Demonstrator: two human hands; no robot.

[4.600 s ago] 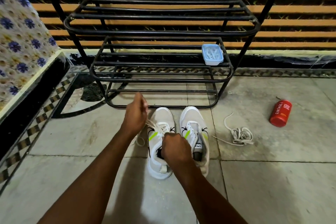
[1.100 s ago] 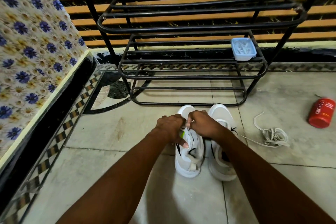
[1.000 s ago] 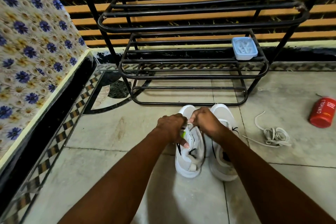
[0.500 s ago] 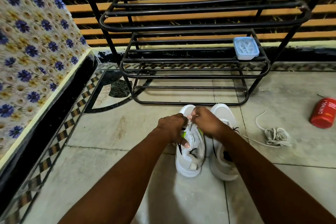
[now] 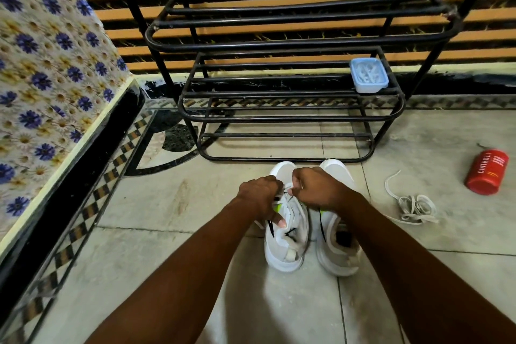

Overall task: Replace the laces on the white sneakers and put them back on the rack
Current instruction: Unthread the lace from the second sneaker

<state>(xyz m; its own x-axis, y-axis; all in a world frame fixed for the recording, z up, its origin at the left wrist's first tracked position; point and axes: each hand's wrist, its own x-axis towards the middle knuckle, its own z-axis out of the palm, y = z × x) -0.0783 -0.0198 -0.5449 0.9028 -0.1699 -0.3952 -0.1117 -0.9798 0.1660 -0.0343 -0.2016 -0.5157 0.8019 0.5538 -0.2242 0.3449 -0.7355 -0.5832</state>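
Observation:
Two white sneakers stand side by side on the floor tiles in front of the black metal rack (image 5: 290, 42). Over the left sneaker (image 5: 287, 243) both hands work at its lace. My left hand (image 5: 259, 195) has its fingers curled round the white lace (image 5: 287, 190) near the toe end, thumb pointing down along the tongue. My right hand (image 5: 315, 187) pinches the same lace from the other side. The right sneaker (image 5: 335, 248) is partly hidden under my right forearm. A loose, tangled lace (image 5: 413, 207) lies on the floor to the right.
A small blue box (image 5: 368, 75) with white contents sits on the rack's middle shelf at the right. A red can (image 5: 487, 172) lies on the floor far right. A floral-covered bed edge (image 5: 50, 86) runs along the left.
The hands have come together over the left sneaker's toe end. In the oldest frame the left hand was pulling lace out to the left. The last second shows only small finger movements.

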